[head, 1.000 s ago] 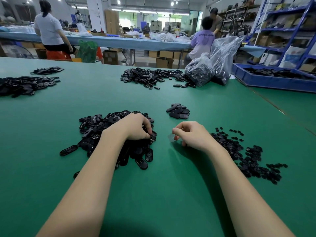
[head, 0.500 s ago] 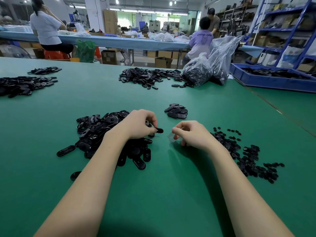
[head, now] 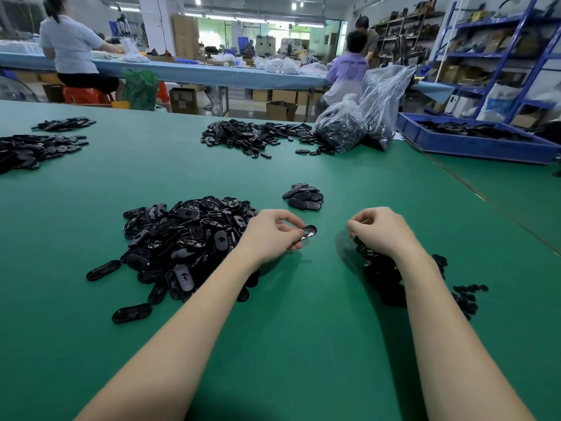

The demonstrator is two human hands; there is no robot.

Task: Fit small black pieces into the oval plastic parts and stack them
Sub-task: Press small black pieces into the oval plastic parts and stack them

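My left hand [head: 273, 235] pinches a black oval plastic part [head: 309, 231] by one end, just right of the big heap of oval parts [head: 185, 238] on the green table. My right hand [head: 379, 230] hovers with curled fingers over the near end of the scatter of small black pieces [head: 464, 294]; whether it holds one is hidden by the fingers. A small stack of finished ovals [head: 303, 196] lies beyond and between the hands.
More heaps of black parts lie at the far centre [head: 258, 136] and far left [head: 33, 150]. Two clear plastic bags [head: 364, 117] of parts stand at the back right, beside a blue tray [head: 473, 142]. Several people work at benches behind the table.
My left hand has lifted an oval part out of the heap and carried it right. My right hand has shifted right, over the small pieces.
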